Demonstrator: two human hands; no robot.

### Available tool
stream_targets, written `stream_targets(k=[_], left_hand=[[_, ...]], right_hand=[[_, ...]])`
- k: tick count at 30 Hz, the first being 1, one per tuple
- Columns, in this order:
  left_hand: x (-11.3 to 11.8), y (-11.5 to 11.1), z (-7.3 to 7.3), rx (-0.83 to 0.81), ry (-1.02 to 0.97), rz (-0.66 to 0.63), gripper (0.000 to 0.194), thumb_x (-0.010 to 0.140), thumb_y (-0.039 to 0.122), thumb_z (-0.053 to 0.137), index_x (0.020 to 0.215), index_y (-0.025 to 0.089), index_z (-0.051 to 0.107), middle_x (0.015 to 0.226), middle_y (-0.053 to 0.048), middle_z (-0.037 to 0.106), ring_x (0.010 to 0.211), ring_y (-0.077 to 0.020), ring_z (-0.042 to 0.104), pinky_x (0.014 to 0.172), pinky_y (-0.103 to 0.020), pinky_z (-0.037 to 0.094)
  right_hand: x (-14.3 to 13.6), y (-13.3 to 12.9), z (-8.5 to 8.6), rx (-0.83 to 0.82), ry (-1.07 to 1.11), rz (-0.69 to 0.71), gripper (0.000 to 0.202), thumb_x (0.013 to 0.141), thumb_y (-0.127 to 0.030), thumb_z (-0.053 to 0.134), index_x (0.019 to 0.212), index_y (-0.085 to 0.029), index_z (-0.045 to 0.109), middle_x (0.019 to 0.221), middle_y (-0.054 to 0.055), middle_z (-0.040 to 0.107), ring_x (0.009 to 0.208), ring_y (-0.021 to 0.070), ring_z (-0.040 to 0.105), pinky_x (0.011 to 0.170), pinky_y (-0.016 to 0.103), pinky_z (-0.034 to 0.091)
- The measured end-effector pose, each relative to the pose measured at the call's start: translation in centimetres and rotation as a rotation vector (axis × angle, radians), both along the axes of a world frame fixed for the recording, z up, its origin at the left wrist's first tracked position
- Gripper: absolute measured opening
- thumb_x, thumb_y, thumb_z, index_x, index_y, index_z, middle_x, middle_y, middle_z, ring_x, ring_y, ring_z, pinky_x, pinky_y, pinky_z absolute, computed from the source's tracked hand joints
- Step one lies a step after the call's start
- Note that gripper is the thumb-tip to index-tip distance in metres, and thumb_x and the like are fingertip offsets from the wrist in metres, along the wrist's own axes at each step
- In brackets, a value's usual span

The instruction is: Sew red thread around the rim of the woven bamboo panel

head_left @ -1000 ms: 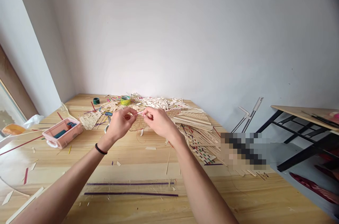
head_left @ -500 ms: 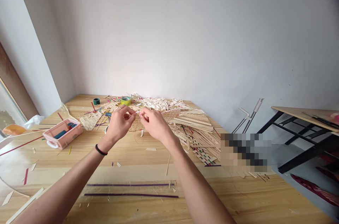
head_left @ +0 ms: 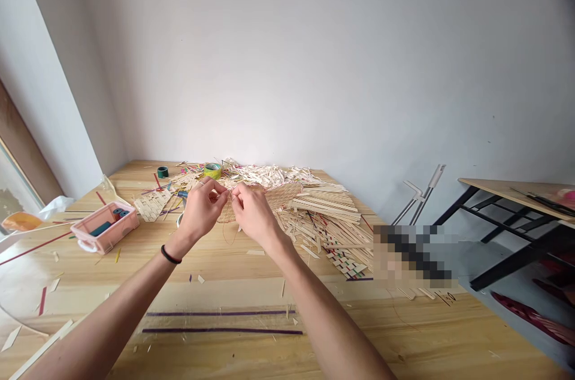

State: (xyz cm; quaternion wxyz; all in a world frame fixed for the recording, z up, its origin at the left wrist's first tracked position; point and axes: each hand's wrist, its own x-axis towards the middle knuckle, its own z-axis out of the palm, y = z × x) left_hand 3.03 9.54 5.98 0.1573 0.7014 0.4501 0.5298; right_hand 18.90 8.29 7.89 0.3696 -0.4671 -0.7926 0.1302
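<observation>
Above the wooden table [head_left: 215, 356], my left hand [head_left: 203, 207] and my right hand [head_left: 252, 210] meet almost fingertip to fingertip. Both are closed in a pinch. A thin reddish thread [head_left: 230, 242] hangs in a loop below the fingertips; what else they grip is too small to tell. A black band circles my left wrist. Behind my hands lies a pale woven piece [head_left: 283, 193], partly hidden by them.
A pink box [head_left: 108, 229] with thread spools stands at the left. Pale strips [head_left: 326, 203] pile up behind and to the right, beside a yellow-green tape roll [head_left: 212, 171]. Two purple strips [head_left: 222, 331] lie in front. A second table [head_left: 512, 191] stands at the right.
My right hand has shifted slightly left, closer to my left fingertips. The thread loop hangs a little differently. My left hand has barely moved.
</observation>
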Motion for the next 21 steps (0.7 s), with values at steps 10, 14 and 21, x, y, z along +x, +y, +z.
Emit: stream_targets(k=[10, 14, 21], left_hand=[[0.4, -0.02, -0.34, 0.043, 0.014, 0.018, 0.019, 0.09, 0.035, 0.062, 0.078, 0.021, 0.064, 0.089, -0.004, 0.066, 0.066, -0.0152, 0.064, 0.066, -0.03, 0.053], [0.41, -0.19, -0.13, 0.047, 0.023, -0.001, 0.019, 0.091, 0.034, 0.061, 0.079, 0.02, 0.064, 0.09, -0.004, 0.066, 0.065, -0.0139, 0.064, 0.064, -0.029, 0.051], [0.26, 0.01, -0.3, 0.037, 0.005, 0.016, 0.02, 0.092, 0.035, 0.062, 0.08, 0.019, 0.063, 0.092, -0.003, 0.064, 0.057, -0.0107, 0.062, 0.058, -0.026, 0.048]], right_hand=[[-0.81, 0.11, -0.62, 0.01, 0.016, -0.062, 0.015, 0.102, -0.01, 0.048, 0.092, -0.017, 0.056, 0.071, 0.001, 0.061, 0.058, 0.0133, 0.05, 0.058, 0.024, 0.028], [-0.79, 0.07, -0.55, 0.013, 0.003, -0.076, 0.014, 0.104, -0.011, 0.048, 0.094, -0.016, 0.058, 0.073, 0.002, 0.064, 0.059, 0.0137, 0.053, 0.058, 0.025, 0.029], [-0.1, -0.53, 0.2, 0.004, -0.057, -0.081, 0.01, 0.1, -0.012, 0.057, 0.094, -0.017, 0.063, 0.073, 0.002, 0.067, 0.062, 0.0151, 0.056, 0.061, 0.025, 0.032]])
